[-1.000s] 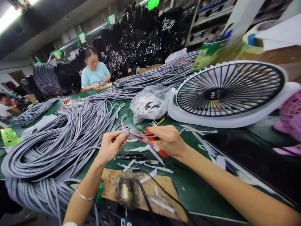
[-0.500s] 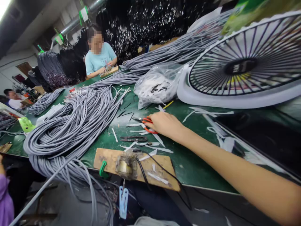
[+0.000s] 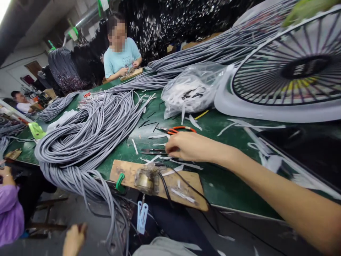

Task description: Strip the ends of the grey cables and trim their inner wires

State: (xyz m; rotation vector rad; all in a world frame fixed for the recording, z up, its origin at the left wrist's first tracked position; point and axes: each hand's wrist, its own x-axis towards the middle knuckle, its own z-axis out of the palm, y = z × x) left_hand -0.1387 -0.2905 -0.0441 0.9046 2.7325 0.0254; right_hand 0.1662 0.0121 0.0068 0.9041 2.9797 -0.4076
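My right hand [image 3: 185, 146] is low over the green table, its fingers curled at the near end of dark thread snips [image 3: 153, 152]. That end is hidden under the fingers. Just beyond lie scissors with orange handles [image 3: 183, 128], apart from the hand. White strips [image 3: 135, 146] and short black pieces of tubing [image 3: 151, 115] are scattered around. My left hand [image 3: 74, 239] shows at the bottom left, below the table edge and smeared by motion; its fingers are not clear. Nothing can be made out in it.
A large coil of grey cables [image 3: 87, 131] covers the left of the table. A wooden board [image 3: 189, 185] with a small metal device [image 3: 145, 180] sits at the front edge. A plastic bag [image 3: 191, 89] and a fan [image 3: 290, 81] stand behind. Co-workers sit across and at left.
My right hand has let go of the orange-handled scissors, which now lie on the table, and has moved nearer to the thread snips. My left hand has come into view at the bottom.
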